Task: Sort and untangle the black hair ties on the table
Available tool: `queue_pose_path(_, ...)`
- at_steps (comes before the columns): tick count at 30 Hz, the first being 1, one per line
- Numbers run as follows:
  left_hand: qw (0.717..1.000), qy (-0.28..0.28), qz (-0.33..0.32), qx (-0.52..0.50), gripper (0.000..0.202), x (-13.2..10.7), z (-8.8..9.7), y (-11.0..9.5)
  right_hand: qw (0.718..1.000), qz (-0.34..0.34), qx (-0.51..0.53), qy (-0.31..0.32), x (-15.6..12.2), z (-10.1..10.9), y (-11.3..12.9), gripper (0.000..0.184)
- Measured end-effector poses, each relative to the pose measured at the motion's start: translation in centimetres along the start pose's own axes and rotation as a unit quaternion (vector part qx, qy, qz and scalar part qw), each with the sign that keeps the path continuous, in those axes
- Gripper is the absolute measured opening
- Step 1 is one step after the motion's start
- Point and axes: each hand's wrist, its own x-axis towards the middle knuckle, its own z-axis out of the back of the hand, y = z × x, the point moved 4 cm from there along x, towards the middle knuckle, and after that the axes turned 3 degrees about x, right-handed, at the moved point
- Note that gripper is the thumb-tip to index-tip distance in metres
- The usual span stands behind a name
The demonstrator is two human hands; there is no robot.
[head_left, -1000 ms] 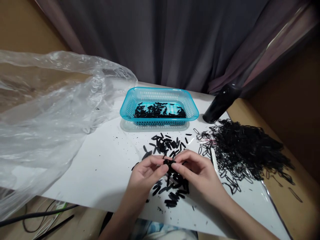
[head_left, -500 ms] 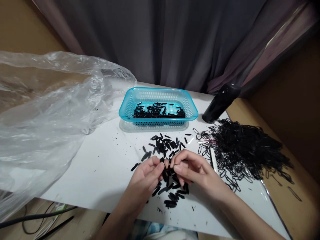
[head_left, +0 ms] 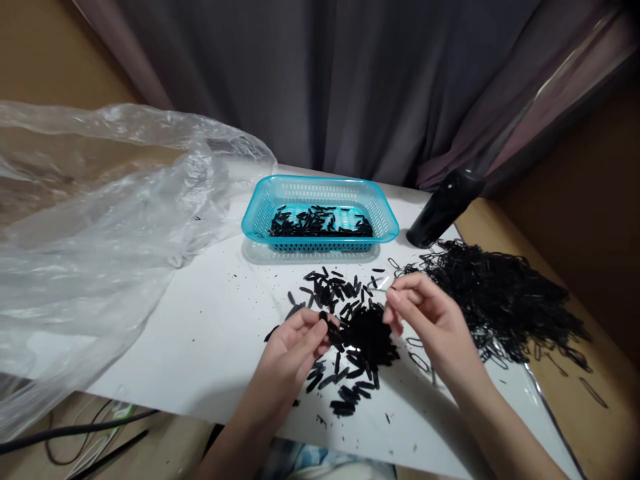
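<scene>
My left hand [head_left: 299, 347] is closed, with a small dark piece [head_left: 323, 316] pinched between thumb and fingertips. To its right my right hand [head_left: 423, 317] is raised over the table, thumb and fingers pinching a thin, pale, needle-like piece [head_left: 379, 289] that points left; its exact kind is too small to tell. Between and below the hands lies a heap of short black strips [head_left: 367, 337], densest in the middle. A blue plastic basket [head_left: 320, 179] behind the hands holds many similar black strips [head_left: 320, 223].
A large tangled pile of thin black loops [head_left: 510, 300] lies at the right. A black cylinder [head_left: 443, 210] leans behind it. A clear plastic bag [head_left: 110, 233] spreads over the left of the white table [head_left: 200, 353]. Cables [head_left: 75, 433] run below at the lower left.
My right hand has moved right and up, away from my left hand, showing the thin piece in its fingers. The dark heap between them is now uncovered. My left hand has barely moved.
</scene>
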Motion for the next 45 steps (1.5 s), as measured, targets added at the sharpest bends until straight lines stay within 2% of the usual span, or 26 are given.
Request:
queue_pose_path(2,1.000,-0.007,0.004,0.012,0.042,0.0,0.1,0.1,0.992,0.061,-0.088,-0.062,0.2,0.8,0.6,0.016)
queue_pose_path(3,1.000,-0.010,0.007,0.016,0.041,0.0,0.1,0.1,0.987,0.080,-0.118,-0.071,0.2,0.8,0.8,0.022)
queue_pose_path(6,0.999,-0.016,0.012,0.027,0.041,0.1,0.2,0.2,0.980,0.096,-0.173,-0.026,-0.1,-0.2,0.9,0.026)
queue_pose_path(13,0.995,-0.002,-0.017,0.097,0.031,0.3,0.1,0.1,0.967,0.092,-0.217,0.097,-1.3,-3.0,0.6,0.014)
queue_pose_path(18,0.986,-0.021,-0.036,0.163,0.020,0.2,0.0,0.0,0.966,0.108,-0.212,0.098,-1.5,-3.1,0.4,0.016)
queue_pose_path(25,0.982,-0.017,-0.064,0.174,0.013,-0.1,0.0,0.4,0.967,0.098,-0.203,0.119,-1.2,-2.9,0.5,0.015)
queue_pose_path(31,0.972,-0.023,-0.072,0.224,0.010,-0.5,-0.3,0.1,0.968,0.090,-0.227,0.065,-1.2,-3.1,0.3,0.010)
queue_pose_path(34,0.965,-0.032,-0.091,0.243,0.008,-0.7,-0.3,0.1,0.966,0.092,-0.238,0.041,-1.4,-3.3,0.2,0.011)
queue_pose_path(39,0.953,-0.014,-0.149,0.263,0.002,-0.9,-0.5,0.1,0.959,0.104,-0.264,-0.013,-1.1,-2.6,0.3,0.010)
queue_pose_path(41,0.951,0.000,-0.170,0.260,0.003,-1.1,-0.7,0.0,0.969,0.082,-0.234,-0.012,-0.9,-2.2,0.3,0.009)
queue_pose_path(43,0.955,0.023,-0.162,0.246,0.003,-1.3,-1.0,0.0,0.988,0.018,-0.151,0.035,-0.6,-2.1,0.0,0.005)
queue_pose_path(45,0.961,0.053,-0.139,0.232,0.003,-1.4,-1.2,0.2,0.991,-0.070,-0.047,0.101,-0.6,-2.2,-0.7,0.004)
